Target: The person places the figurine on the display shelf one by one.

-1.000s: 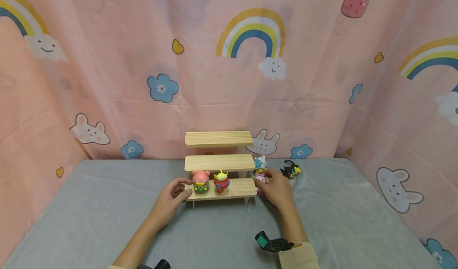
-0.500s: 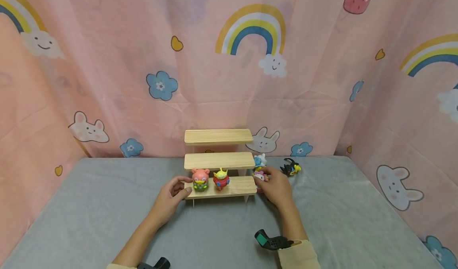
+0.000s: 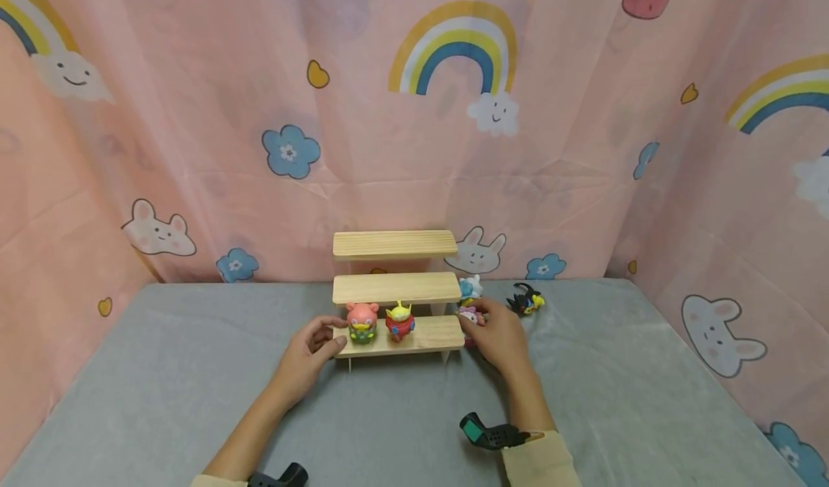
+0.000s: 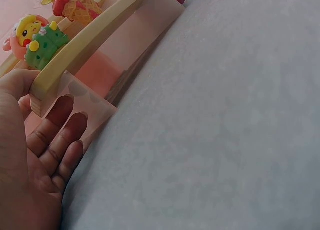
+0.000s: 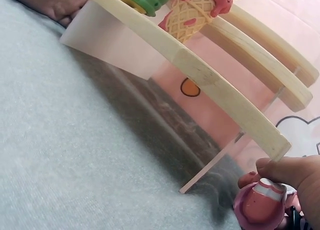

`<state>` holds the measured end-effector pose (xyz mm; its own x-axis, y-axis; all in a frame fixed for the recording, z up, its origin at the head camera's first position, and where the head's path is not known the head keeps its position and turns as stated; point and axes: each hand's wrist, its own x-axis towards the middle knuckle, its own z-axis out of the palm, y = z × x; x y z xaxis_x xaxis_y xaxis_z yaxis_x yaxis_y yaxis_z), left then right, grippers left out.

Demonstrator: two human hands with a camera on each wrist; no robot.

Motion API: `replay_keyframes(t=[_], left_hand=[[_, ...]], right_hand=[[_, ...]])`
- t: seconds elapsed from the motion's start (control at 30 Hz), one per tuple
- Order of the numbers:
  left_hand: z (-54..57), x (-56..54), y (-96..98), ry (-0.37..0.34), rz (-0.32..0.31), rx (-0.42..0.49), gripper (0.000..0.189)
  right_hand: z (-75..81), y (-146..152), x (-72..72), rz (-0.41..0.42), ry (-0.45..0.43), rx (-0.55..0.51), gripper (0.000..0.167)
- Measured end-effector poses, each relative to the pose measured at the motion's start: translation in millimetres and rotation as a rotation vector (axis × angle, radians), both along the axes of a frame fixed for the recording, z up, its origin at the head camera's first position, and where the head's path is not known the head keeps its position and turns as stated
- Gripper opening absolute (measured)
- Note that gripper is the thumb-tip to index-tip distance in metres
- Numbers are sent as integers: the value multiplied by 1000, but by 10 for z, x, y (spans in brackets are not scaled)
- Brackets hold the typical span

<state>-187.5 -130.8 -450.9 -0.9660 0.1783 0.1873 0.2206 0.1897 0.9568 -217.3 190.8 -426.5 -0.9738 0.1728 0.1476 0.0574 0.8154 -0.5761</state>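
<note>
In the head view, a three-tier wooden display shelf (image 3: 396,288) stands against the backdrop. On its lowest board are a pink-headed figurine in green (image 3: 362,323) and a yellow-topped figurine in red (image 3: 400,321) with a waffle-cone back. My left hand (image 3: 303,361) pinches that board's left end between thumb and index finger, its other fingers loosely extended below. At the right end is my right hand (image 3: 501,337), thumb tip right by the board. A pink figurine (image 5: 260,205) sits close under this thumb; I cannot tell whether the fingers grip it or the shelf.
A blue-and-white figurine (image 3: 470,289) stands behind my right hand, beside the middle tier. A black-and-yellow figurine (image 3: 525,300) lies farther right. Grey cloth (image 3: 401,429) covers the table, and a pink patterned curtain (image 3: 363,178) hangs behind it.
The head view has tilted slightly, so the scene sits a little higher in the frame. Both hands, the shelf and the figurines keep their places.
</note>
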Motion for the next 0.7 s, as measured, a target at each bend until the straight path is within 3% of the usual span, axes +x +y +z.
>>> replay_keyframes(t=[0.7], left_hand=[[14, 3, -5, 11, -11, -7, 26]], right_hand=[[-7, -31, -17, 28, 17, 84, 39]])
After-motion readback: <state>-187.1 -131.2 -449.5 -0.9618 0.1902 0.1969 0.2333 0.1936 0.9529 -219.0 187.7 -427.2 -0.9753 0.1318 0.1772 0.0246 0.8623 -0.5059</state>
